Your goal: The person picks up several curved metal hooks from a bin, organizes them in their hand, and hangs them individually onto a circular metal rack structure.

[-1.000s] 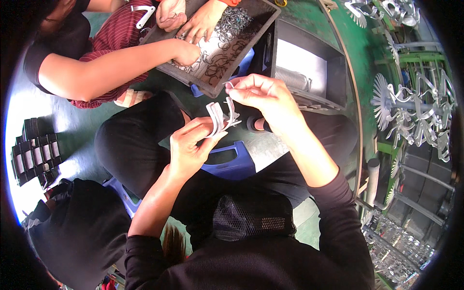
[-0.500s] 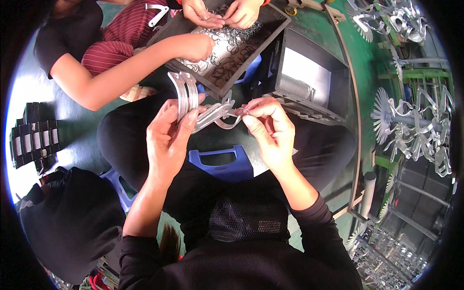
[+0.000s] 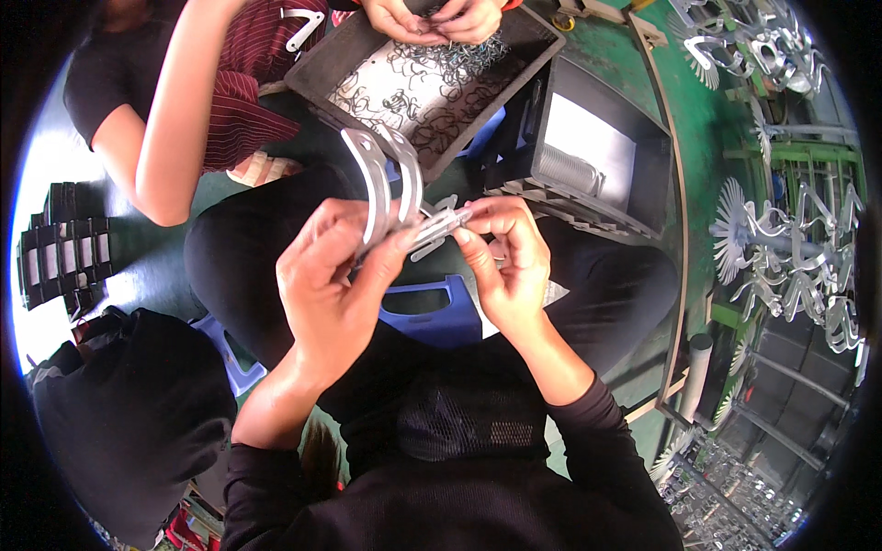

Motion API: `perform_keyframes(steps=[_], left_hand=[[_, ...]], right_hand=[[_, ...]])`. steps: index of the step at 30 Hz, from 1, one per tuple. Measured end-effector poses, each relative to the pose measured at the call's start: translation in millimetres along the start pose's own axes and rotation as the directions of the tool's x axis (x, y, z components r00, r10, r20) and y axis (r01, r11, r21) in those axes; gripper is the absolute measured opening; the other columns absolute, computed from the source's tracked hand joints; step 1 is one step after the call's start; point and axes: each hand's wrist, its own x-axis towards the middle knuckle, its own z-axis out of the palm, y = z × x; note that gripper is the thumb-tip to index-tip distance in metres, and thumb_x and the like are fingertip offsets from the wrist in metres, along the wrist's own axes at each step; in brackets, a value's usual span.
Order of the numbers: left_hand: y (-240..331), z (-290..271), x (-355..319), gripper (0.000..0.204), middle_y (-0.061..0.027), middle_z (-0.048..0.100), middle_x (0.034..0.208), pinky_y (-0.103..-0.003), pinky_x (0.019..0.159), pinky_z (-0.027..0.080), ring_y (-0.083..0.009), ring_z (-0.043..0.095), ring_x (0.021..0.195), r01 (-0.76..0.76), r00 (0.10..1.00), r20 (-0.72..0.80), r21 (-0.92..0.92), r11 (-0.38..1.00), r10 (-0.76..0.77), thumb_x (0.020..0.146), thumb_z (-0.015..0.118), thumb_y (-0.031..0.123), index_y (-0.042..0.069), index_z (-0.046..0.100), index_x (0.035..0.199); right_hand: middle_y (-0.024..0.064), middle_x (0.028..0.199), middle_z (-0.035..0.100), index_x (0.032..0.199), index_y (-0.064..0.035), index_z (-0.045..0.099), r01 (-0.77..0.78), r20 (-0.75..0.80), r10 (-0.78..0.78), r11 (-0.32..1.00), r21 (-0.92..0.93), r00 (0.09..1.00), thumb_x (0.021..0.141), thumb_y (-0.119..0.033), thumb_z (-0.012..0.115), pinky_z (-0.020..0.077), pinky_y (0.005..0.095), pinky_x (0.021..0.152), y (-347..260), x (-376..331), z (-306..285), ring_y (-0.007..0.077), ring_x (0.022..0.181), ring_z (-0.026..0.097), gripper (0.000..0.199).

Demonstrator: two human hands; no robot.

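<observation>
left hand (image 3: 331, 275) raised palm-inward over lap, fingers closed around curved grey metal brackets (image 3: 386, 179) standing upright from fist. right hand (image 3: 505, 262) just beside, thumb and forefinger pinched on small metal clip (image 3: 441, 223) at brackets' base. above: black tray (image 3: 524, 46) of wire springs, co-worker's hands (image 3: 432, 18) in it.

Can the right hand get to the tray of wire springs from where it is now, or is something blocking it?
Probably yes, though not freely. The right hand pinches the curved metal pieces with the left hand, and a co-worker's hands work at the tray's far end.
</observation>
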Motion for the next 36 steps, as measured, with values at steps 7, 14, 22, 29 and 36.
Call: perform_keyframes(steps=[7,14,22,29,36], left_hand=[[-3,-9,1,0.022,-0.0089,0.063,0.078,-0.023,0.055,0.045,-0.0152,0.059,0.064,-0.224,0.973,0.085,0.121,0.967,0.215,0.067,0.073,-0.001,-0.001,0.068,0.089],[-14,-11,6,0.018,-0.0109,0.063,0.081,-0.027,0.060,0.052,-0.0212,0.065,0.070,-0.278,0.945,0.166,-0.039,0.960,0.281,0.067,0.072,-0.003,-0.002,0.065,0.083],[-25,-3,1,0.019,-0.0130,0.063,0.083,-0.028,0.057,0.052,-0.0229,0.065,0.068,-0.223,0.935,0.236,-0.186,0.957,0.264,0.064,0.075,-0.002,-0.002,0.066,0.080],[-30,-6,6,0.026,-0.0127,0.060,0.086,-0.033,0.065,0.054,-0.0268,0.065,0.078,-0.211,0.890,0.331,-0.313,0.926,0.315,0.062,0.066,-0.003,-0.005,0.064,0.088],[-33,-7,8,0.030,-0.0114,0.059,0.088,-0.032,0.067,0.054,-0.0249,0.064,0.080,-0.183,0.888,0.349,-0.331,0.926,0.300,0.064,0.065,-0.002,-0.005,0.064,0.094]], right_hand=[[0.0138,0.098,0.059,0.092,-0.0026,0.058,0.144,0.184,-0.118,0.981,-0.133,0.976,0.071,-0.010,0.074,0.0481,0.0348,0.077,0,5,-18,0.0264,0.091,0.059,0.027],[0.0063,0.079,0.060,0.090,0.0005,0.058,-0.083,0.171,0.139,0.951,-0.298,0.975,0.085,-0.007,0.059,0.0474,0.0258,0.065,35,87,-31,0.0111,0.070,0.058,0.009],[0.0122,0.088,0.065,0.092,-0.0075,0.065,0.378,0.701,0.361,0.645,-0.664,0.615,0.076,-0.007,0.060,0.0478,0.0343,0.075,129,189,19,0.0276,0.084,0.062,0.017],[0.0083,0.087,0.067,0.092,-0.0106,0.067,0.575,0.816,0.494,0.589,-0.568,0.301,0.075,-0.006,0.057,0.0471,0.0336,0.080,177,211,59,0.0255,0.087,0.063,0.021],[0.0071,0.101,0.065,0.091,-0.0176,0.068,0.493,0.826,0.526,0.673,-0.551,0.204,0.074,-0.009,0.061,0.0466,0.0367,0.087,179,223,62,0.0262,0.100,0.059,0.021]])
